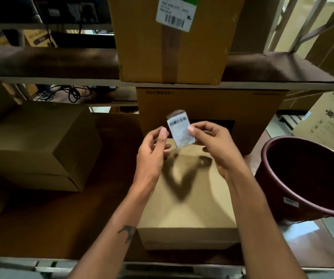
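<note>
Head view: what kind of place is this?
Likely a warehouse or stockroom: a shelf rack, a carton with a shipping sticker, a CEILING FAN carton, and the right hand pinching a barcode label above a plain cardboard box.

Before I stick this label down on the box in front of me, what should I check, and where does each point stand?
1. Grip on the label: the right hand pinches its right edge. Ok.
2. Left hand support: its thumb is at the label's left edge, but contact is blurred. Cannot tell.
3. Printed side up: the barcode faces the camera. Ok.
4. Backing removed: a brown strip shows at the label's top end, and the underside is hidden. Cannot tell.
5. Landing spot: the box lies directly below the hands, with its top flat and only shadows showing. Ok.
6. Elbow room: the bucket stands apart, to the right of the box. Ok.
</note>
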Available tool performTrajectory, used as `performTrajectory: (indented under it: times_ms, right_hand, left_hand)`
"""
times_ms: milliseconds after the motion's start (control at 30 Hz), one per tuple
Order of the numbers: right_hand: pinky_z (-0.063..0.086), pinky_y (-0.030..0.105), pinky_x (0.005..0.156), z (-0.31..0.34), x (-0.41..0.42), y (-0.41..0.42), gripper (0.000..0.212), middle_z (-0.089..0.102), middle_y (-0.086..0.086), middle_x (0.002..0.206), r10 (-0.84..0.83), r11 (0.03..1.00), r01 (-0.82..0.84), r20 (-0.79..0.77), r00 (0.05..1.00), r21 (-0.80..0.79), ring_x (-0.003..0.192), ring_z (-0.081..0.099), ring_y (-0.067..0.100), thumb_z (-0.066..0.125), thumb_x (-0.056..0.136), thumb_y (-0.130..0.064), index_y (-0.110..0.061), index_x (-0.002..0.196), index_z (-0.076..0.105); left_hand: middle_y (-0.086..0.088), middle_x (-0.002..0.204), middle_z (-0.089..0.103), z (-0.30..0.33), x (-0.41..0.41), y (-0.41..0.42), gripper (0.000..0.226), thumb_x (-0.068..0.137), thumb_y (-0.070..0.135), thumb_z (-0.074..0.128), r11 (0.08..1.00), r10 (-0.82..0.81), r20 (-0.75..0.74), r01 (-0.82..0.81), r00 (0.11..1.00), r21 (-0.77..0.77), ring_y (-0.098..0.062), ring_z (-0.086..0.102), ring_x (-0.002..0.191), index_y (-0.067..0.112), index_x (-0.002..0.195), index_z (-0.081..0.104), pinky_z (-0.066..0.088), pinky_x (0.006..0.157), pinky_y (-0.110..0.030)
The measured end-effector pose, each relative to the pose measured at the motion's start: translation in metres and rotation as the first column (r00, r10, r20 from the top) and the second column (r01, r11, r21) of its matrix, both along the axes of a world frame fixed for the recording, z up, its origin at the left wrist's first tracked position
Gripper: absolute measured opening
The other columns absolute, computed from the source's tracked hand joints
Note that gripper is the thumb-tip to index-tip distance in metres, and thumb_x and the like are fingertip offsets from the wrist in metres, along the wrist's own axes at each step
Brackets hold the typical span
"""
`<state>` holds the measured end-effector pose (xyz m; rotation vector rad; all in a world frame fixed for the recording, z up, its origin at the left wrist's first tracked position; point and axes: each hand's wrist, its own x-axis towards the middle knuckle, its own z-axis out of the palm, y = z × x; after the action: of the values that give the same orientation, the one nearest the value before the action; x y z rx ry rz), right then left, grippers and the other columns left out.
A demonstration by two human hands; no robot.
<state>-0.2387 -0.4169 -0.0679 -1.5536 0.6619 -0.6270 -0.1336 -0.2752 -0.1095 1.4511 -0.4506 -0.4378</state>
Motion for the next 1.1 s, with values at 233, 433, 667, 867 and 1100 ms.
performTrajectory:
  times_ms: [233,433,667,867,1100]
  right_hand:
    - [0.055,0.036,0.098,-0.028,-0.032,0.017,0.009,0.076,-0.007,0.112,-0.031,0.947,0.060,0.096,0.995,-0.315,0.111,0.069,0.014,0.081,0.098,-0.034,-0.031,0.107,0.081]
    - [0.045,0.029,0.074,-0.034,-0.043,0.015,0.005,0.065,0.002,0.095,-0.132,0.917,0.133,0.029,0.991,-0.375,0.080,0.057,0.010,0.081,0.097,-0.044,-0.043,0.101,0.080]
    - [0.052,0.023,0.058,-0.034,-0.050,0.026,0.008,0.082,-0.011,0.093,-0.109,0.957,0.113,0.030,0.994,-0.266,0.072,0.077,0.014,0.070,0.106,-0.032,-0.031,0.113,0.074]
    - [0.064,0.055,0.089,-0.040,-0.054,0.026,0.020,0.083,-0.001,0.099,-0.217,0.974,0.221,0.085,0.972,-0.042,0.090,0.081,0.023,0.063,0.103,-0.024,-0.025,0.098,0.082]
    - [0.058,0.034,0.061,-0.049,-0.068,0.026,0.016,0.083,0.010,0.093,-0.297,0.954,0.289,0.110,0.949,0.085,0.089,0.081,0.031,0.083,0.096,-0.015,-0.010,0.107,0.072]
  left_hand:
    - [-0.006,0.118,0.081,0.022,-0.015,-0.001,0.039,0.112,0.039,0.056,0.959,-0.162,-0.018,0.153,0.987,-0.240,-0.024,0.077,0.113,0.009,0.122,0.078,0.063,0.095,-0.041]
    - [0.000,0.100,0.080,0.019,-0.016,-0.003,0.020,0.107,0.035,0.070,0.983,-0.118,0.048,0.124,0.992,-0.133,-0.009,0.068,0.094,0.020,0.104,0.084,0.052,0.083,-0.027]
    - [-0.001,0.102,0.078,0.017,-0.014,-0.003,0.020,0.099,0.046,0.077,0.979,-0.199,-0.087,0.194,0.976,-0.063,-0.014,0.069,0.092,0.027,0.102,0.082,0.053,0.083,-0.036]
    - [-0.010,0.111,0.082,0.015,-0.018,-0.003,0.023,0.101,0.029,0.078,0.946,-0.316,-0.016,0.313,0.949,-0.085,-0.016,0.075,0.100,0.010,0.113,0.081,0.059,0.085,-0.031]
    - [-0.015,0.116,0.081,0.003,-0.035,-0.012,0.037,0.095,0.028,0.077,0.899,-0.426,-0.160,0.397,0.890,-0.183,-0.023,0.079,0.098,0.005,0.123,0.075,0.065,0.089,-0.038]
